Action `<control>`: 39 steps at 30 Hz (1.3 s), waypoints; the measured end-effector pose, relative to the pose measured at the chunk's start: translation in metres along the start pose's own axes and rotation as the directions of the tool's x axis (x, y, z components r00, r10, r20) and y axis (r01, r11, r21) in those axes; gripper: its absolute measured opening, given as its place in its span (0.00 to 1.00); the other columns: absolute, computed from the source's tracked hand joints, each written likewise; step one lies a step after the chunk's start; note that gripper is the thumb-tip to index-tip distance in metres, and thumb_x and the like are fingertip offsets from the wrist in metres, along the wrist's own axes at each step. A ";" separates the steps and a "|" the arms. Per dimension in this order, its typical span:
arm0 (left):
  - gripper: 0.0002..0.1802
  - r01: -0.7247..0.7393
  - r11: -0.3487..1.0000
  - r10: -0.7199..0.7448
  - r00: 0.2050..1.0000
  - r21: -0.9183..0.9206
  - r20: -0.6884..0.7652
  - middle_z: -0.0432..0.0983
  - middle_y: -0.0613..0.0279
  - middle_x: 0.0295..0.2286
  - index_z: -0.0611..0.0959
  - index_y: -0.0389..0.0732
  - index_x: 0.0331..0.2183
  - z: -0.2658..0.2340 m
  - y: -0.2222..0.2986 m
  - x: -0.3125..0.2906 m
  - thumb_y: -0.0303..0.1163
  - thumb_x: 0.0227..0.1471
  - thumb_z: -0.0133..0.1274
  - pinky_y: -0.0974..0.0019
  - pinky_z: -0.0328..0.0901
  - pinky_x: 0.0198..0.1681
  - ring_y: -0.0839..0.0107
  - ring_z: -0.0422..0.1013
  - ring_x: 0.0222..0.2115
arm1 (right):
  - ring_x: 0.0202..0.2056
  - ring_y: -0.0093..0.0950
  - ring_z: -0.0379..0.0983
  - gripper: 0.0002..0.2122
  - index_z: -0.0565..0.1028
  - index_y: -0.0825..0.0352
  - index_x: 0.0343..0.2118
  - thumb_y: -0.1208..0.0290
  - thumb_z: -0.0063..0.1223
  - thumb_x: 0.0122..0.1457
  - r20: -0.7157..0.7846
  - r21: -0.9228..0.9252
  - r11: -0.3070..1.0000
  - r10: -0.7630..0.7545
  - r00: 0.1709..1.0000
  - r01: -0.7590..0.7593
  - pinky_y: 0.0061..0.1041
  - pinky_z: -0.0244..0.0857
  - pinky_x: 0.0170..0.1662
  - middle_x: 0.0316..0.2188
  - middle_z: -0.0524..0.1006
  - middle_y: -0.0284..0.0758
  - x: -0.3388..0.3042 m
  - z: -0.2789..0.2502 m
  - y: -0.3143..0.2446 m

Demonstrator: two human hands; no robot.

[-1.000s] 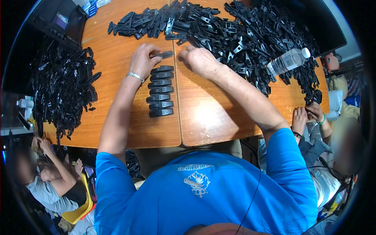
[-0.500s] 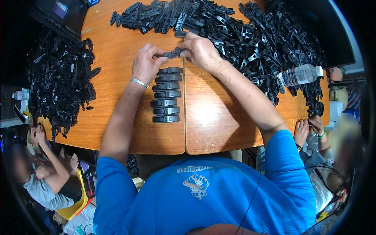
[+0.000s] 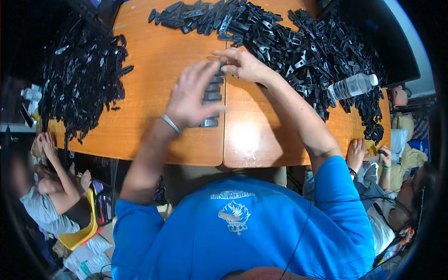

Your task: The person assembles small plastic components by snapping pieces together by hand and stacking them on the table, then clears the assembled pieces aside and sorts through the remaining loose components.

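1. The step in hand looks like laying out finished pieces; the person's left hand is spread open, fingers splayed and blurred, flat over a short column of black plastic parts on the wooden table; it grips nothing that can be seen.
2. The right hand sits at the top end of that column, fingers loosely curled and part open; whether a piece is pinched under the fingertips cannot be told.
3. Judging by this, the next move calls for a single loose piece drawn from the large pile of black parts just beyond the right hand, and a clean placing in line with the column.
4. The column lies near the seam between the two table halves, its pieces side by side and alike: small, dark, flat-looking bars; most are hidden by the left hand.
5. A second heap of black parts lies at the table's left edge, well apart from both hands; a clear plastic water bottle rests on its side on the large pile at right.
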State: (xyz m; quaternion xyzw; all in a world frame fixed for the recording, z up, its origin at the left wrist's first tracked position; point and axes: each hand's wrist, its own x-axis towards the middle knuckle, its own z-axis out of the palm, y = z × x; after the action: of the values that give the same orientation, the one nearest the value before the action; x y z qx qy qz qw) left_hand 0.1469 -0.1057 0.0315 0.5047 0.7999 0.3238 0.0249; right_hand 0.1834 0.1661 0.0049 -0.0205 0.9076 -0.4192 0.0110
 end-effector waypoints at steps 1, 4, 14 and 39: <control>0.61 0.030 0.993 -0.038 0.997 0.114 0.073 0.58 0.46 0.70 0.62 0.54 0.75 0.005 0.025 -0.019 0.49 0.46 0.75 0.37 0.55 0.70 0.39 0.54 0.70 | 0.52 0.41 0.80 0.30 0.74 0.56 0.68 0.79 0.62 0.62 -0.053 -0.196 0.967 -0.178 0.983 0.164 0.38 0.76 0.56 0.53 0.80 0.43 -0.005 0.006 0.003; 0.55 0.120 0.979 -0.112 0.992 0.167 -0.054 0.57 0.47 0.71 0.66 0.57 0.73 0.033 0.035 -0.051 0.47 0.48 0.74 0.35 0.55 0.69 0.37 0.53 0.71 | 0.51 0.45 0.80 0.28 0.75 0.56 0.66 0.81 0.60 0.61 -0.056 -0.286 0.946 -0.178 0.982 0.155 0.40 0.77 0.55 0.55 0.79 0.41 -0.016 0.036 -0.028; 0.33 0.220 0.944 -0.163 0.959 0.246 -0.233 0.69 0.50 0.66 0.83 0.48 0.58 -0.059 0.009 -0.257 0.42 0.50 0.70 0.41 0.59 0.68 0.42 0.64 0.66 | 0.41 0.46 0.83 0.23 0.78 0.54 0.60 0.72 0.61 0.60 -0.049 -0.267 0.921 -0.306 0.951 0.283 0.43 0.80 0.42 0.50 0.78 0.41 -0.044 0.218 -0.172; 0.29 0.223 0.957 -0.104 0.858 0.183 -0.503 0.71 0.44 0.62 0.78 0.43 0.63 -0.034 -0.195 0.132 0.45 0.66 0.56 0.42 0.60 0.68 0.45 0.64 0.65 | 0.31 0.46 0.79 0.07 0.83 0.66 0.41 0.80 0.61 0.61 -0.453 -0.086 0.973 -0.230 0.862 0.214 0.42 0.74 0.35 0.31 0.79 0.43 -0.091 0.103 -0.061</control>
State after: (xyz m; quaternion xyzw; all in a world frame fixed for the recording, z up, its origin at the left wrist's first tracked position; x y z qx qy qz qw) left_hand -0.0847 -0.0690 -0.0099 0.3357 0.8529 0.3405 -0.2099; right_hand 0.2800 0.0524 -0.0158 -0.0252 0.8825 -0.3958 -0.2526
